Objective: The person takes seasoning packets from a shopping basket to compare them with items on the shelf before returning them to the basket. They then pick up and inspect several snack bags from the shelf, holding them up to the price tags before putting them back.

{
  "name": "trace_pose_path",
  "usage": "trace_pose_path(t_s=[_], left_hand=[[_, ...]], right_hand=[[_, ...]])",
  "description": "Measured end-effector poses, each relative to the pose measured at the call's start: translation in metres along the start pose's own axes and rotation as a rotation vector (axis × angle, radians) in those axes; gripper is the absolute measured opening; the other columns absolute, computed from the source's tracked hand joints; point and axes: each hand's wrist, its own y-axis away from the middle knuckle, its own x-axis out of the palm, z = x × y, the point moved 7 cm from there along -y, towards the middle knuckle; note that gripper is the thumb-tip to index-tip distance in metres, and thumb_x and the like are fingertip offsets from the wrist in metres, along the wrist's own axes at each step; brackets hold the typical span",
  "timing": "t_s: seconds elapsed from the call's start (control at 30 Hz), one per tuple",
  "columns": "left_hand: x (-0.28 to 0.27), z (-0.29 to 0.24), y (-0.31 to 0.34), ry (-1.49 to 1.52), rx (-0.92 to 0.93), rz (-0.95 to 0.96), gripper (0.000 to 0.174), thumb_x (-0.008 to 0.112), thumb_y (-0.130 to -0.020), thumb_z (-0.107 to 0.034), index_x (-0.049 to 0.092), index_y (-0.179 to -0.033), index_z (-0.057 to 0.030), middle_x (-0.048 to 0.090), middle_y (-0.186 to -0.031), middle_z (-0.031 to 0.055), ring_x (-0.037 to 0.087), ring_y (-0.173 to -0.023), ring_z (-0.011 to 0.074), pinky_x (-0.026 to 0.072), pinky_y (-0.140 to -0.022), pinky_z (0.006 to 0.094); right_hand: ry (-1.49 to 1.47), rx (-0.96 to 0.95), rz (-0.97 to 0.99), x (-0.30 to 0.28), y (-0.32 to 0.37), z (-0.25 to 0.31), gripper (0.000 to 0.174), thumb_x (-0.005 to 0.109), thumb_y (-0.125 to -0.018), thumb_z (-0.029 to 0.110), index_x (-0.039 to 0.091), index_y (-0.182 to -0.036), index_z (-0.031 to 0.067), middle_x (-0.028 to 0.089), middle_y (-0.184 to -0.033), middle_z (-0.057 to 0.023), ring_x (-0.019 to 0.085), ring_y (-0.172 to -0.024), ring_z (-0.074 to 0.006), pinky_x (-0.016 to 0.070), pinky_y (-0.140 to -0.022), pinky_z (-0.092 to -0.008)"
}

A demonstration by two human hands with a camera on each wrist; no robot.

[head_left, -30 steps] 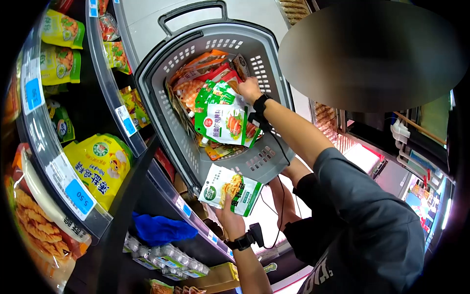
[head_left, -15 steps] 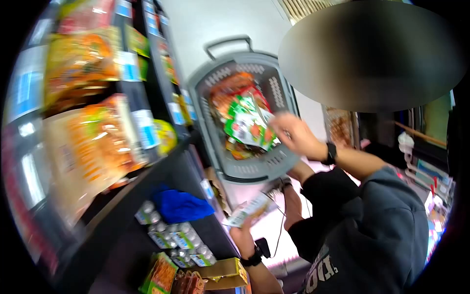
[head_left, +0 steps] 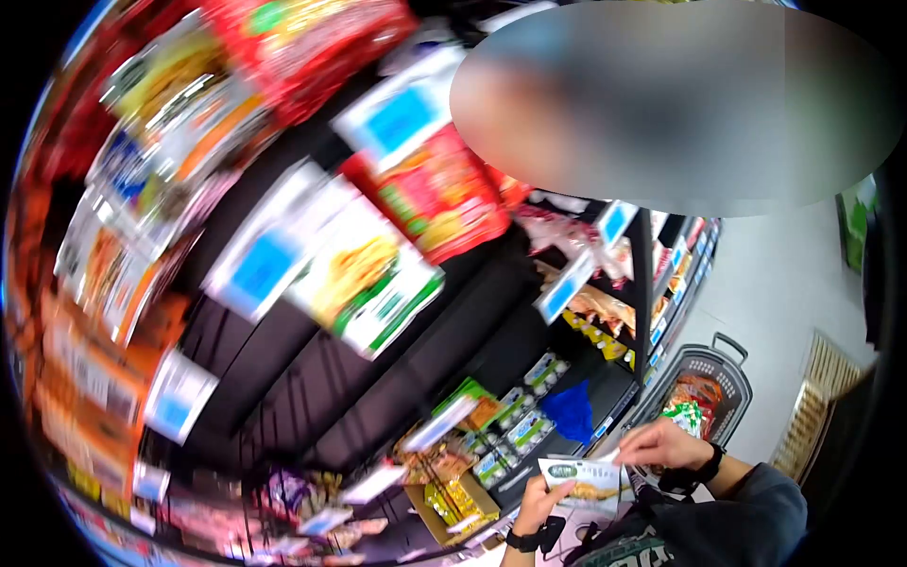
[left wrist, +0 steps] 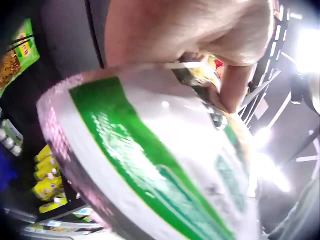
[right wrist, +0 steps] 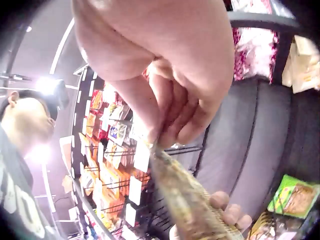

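A white and green seasoning packet (head_left: pixel 588 480) with a food picture is between my two hands. My left hand (head_left: pixel 537 508) grips its left side, the thumb over the front. At its upper right corner, my right hand (head_left: pixel 663 444) pinches the edge between thumb and fingers. In the right wrist view the packet (right wrist: pixel 187 200) appears edge-on below the pinching right hand (right wrist: pixel 165 65), with left fingertips (right wrist: pixel 231 212) behind it. The left wrist view shows the packet (left wrist: pixel 150 150) bulging large under the left hand (left wrist: pixel 195 30).
A grey shopping basket (head_left: pixel 740 389) with several packets stands on the floor beyond my right hand. Shelves on the left carry a similar white and green packet (head_left: pixel 364 274), red bags (head_left: pixel 439 194) and orange packs (head_left: pixel 99 369). A blue cloth (head_left: pixel 569 413) and an open carton (head_left: pixel 453 510) sit low down.
My right hand has left the packets in the basket and now pinches the packet in my left hand. The view has swung left toward the shelves, putting the basket farther off.
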Motion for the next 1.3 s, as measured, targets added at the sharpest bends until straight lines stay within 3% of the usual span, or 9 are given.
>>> trace_pose_path(t_s=[0.13, 0.27, 0.4, 0.67, 0.8, 0.93, 1.03, 1.27, 1.3], left_hand=[[-0.008, -0.073, 0.036, 0.013, 0.234, -0.416, 0.019, 0.063, -0.082, -0.01, 0.063, -0.095, 0.0037, 0.064, -0.088, 0.0042, 0.056, -0.077, 0.0077, 0.0456, -0.068, 0.0239], [-0.006, -0.171, 0.068, -0.212, 0.424, -0.67, 0.017, 0.063, -0.08, -0.01, 0.063, -0.089, 0.005, 0.065, -0.081, 0.0044, 0.056, -0.073, 0.0083, 0.0458, -0.068, 0.0241], [0.011, -0.263, 0.059, -0.341, 0.611, -0.563, 0.02, 0.06, -0.082, -0.01, 0.06, -0.094, 0.0054, 0.064, -0.089, 0.0062, 0.057, -0.079, 0.0117, 0.0462, -0.071, 0.0265], [0.002, -0.395, 0.034, -0.269, 0.935, -0.427, 0.027, 0.053, -0.087, -0.012, 0.05, -0.108, 0.0048, 0.053, -0.112, 0.0108, 0.05, -0.103, 0.0153, 0.0392, -0.089, 0.0279], [0.011, -0.421, 0.026, -0.348, 0.888, -0.36, 0.032, 0.049, -0.088, -0.012, 0.048, -0.115, 0.0043, 0.052, -0.116, 0.013, 0.048, -0.107, 0.0167, 0.0359, -0.092, 0.0298], [0.03, -0.443, 0.055, -0.77, 1.179, -0.517, 0.039, 0.047, -0.085, -0.005, 0.043, -0.123, 0.0045, 0.051, -0.121, 0.0151, 0.051, -0.105, 0.0209, 0.0394, -0.088, 0.0321], [0.035, -0.451, 0.054, -0.825, 1.192, -0.498, 0.046, 0.041, -0.082, -0.003, 0.04, -0.128, 0.0022, 0.047, -0.127, 0.0157, 0.043, -0.12, 0.0231, 0.0268, -0.1, 0.033], [0.039, -0.456, 0.055, -1.155, 1.241, -0.646, 0.04, 0.04, -0.085, -0.001, 0.043, -0.125, 0.0016, 0.051, -0.123, 0.0149, 0.045, -0.117, 0.0234, 0.0293, -0.099, 0.0306], [0.042, -0.457, 0.056, -1.264, 1.295, -0.683, 0.036, 0.042, -0.084, 0.002, 0.046, -0.12, 0.0029, 0.052, -0.121, 0.0177, 0.05, -0.109, 0.0316, 0.0362, -0.092, 0.0351]], right_hand=[[-0.154, -0.199, -0.006, 0.032, -0.033, 0.047, 0.029, 0.056, -0.086, 0.011, 0.055, -0.107, -0.0087, 0.056, -0.106, -0.0129, 0.05, -0.1, -0.018, 0.0396, -0.085, -0.0273], [0.128, -0.487, -0.035, 0.06, -0.067, 0.095, 0.024, 0.062, -0.08, 0.005, 0.056, -0.1, -0.006, 0.055, -0.092, -0.0072, 0.05, -0.086, -0.0117, 0.0414, -0.074, -0.0248], [0.363, -0.501, -0.241, 0.054, -0.099, 0.184, 0.012, 0.062, -0.081, 0.007, 0.059, -0.085, -0.004, 0.057, -0.071, 0.0006, 0.05, -0.065, -0.0051, 0.0425, -0.059, -0.0205], [-0.03, -0.707, -0.247, 0.024, -0.157, 0.269, 0.014, 0.059, -0.082, 0.003, 0.061, -0.093, -0.006, 0.065, -0.083, -0.0062, 0.058, -0.072, -0.0068, 0.0471, -0.063, -0.0209], [0.046, -0.785, -0.299, 0.013, -0.167, 0.274, 0.013, 0.058, -0.082, 0.002, 0.06, -0.092, -0.0068, 0.064, -0.082, -0.0063, 0.057, -0.071, -0.0062, 0.0454, -0.062, -0.021], [0.093, -0.878, -0.295, 0.019, -0.164, 0.284, 0.015, 0.058, -0.082, 0.004, 0.059, -0.093, -0.0064, 0.063, -0.08, -0.0056, 0.055, -0.07, -0.0056, 0.0439, -0.061, -0.0216], [0.067, -0.964, -0.309, 0.03, -0.171, 0.292, 0.013, 0.059, -0.082, 0.006, 0.061, -0.088, -0.006, 0.06, -0.069, -0.0023, 0.048, -0.061, -0.0031, 0.0392, -0.053, -0.0218], [-0.006, -1.065, -0.391, 0.043, -0.196, 0.305, 0.014, 0.061, -0.079, 0.008, 0.061, -0.081, -0.0057, 0.059, -0.062, -0.0062, 0.046, -0.055, -0.0061, 0.0369, -0.049, -0.0264], [-0.012, -1.042, -0.401, 0.041, -0.197, 0.305, 0.014, 0.061, -0.079, 0.008, 0.061, -0.081, -0.0059, 0.06, -0.063, -0.0072, 0.048, -0.055, -0.0069, 0.0379, -0.05, -0.0271]])
